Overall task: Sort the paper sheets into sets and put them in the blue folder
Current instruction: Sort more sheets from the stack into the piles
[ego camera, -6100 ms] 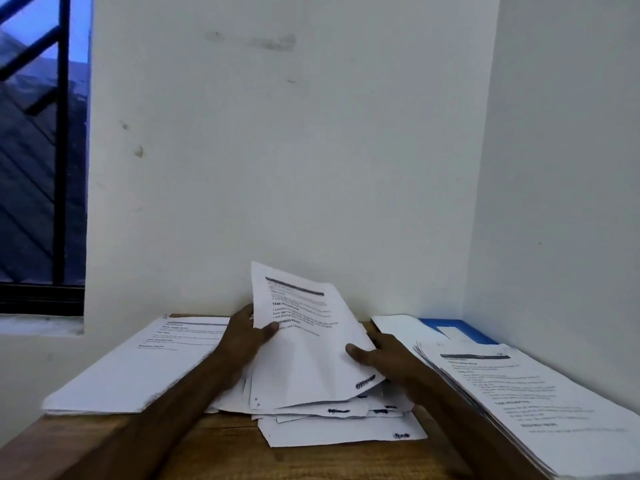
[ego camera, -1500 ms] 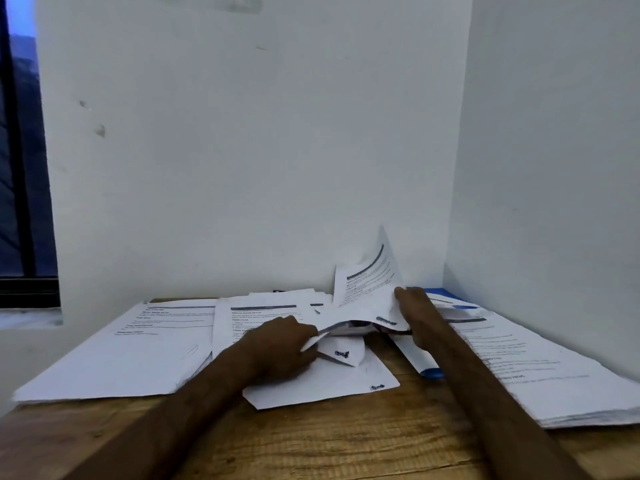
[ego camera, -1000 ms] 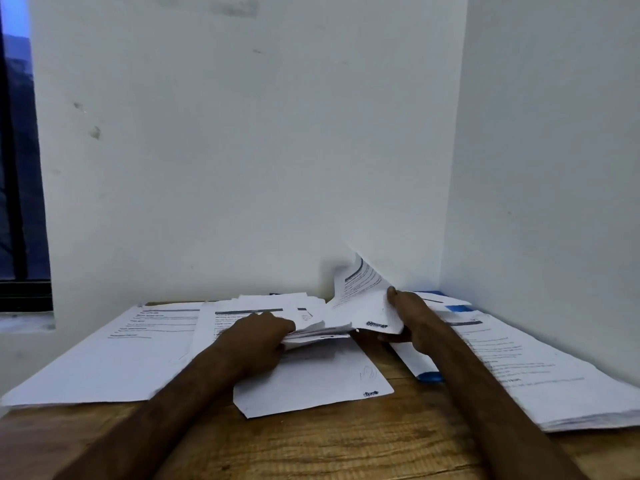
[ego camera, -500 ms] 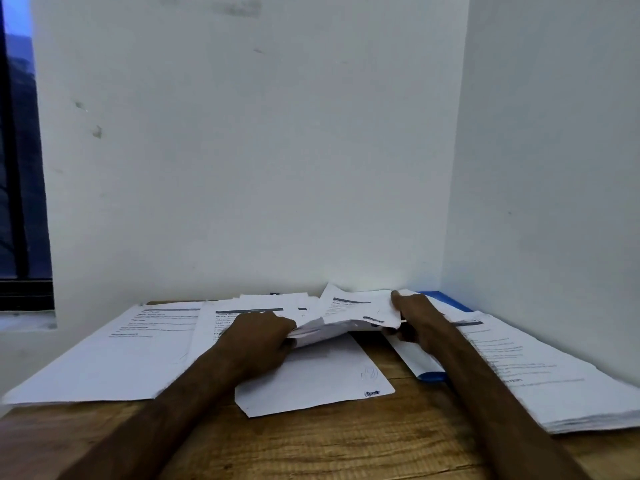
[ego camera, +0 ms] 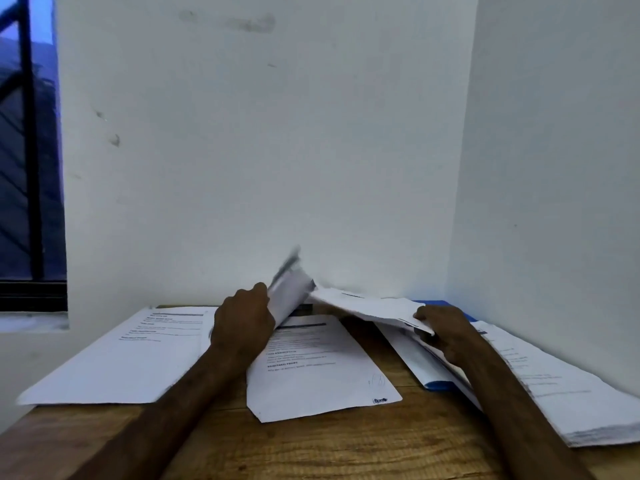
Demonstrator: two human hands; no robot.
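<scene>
"2 hands were on paper at that point, so which step was it?"

"Sorting, by the look of it, not filing. The left hand [ego camera: 244,318] was closed round the near edge of a raised sheet [ego camera: 289,292] (blurred, so its print could not be read), tilting it up toward the back wall. The right hand [ego camera: 446,329] pinched a small bundle of sheets [ego camera: 367,306], thumb on top, holding it just clear of the wooden table [ego camera: 329,445]."

"And the blue folder?"

"The blue folder [ego camera: 438,385] lay directly under the right hand, mostly buried; only a front corner and a strip by the wall showed. 1 printed sheet [ego camera: 318,368] lay flat between the forearms, a left stack [ego camera: 138,355] sat beside the left arm, and a thick right stack [ego camera: 561,386] ran along the side wall."

"What did the next move call for?"

"Probably laying the raised sheet on its matching stack, without dragging the loose page below."
</scene>
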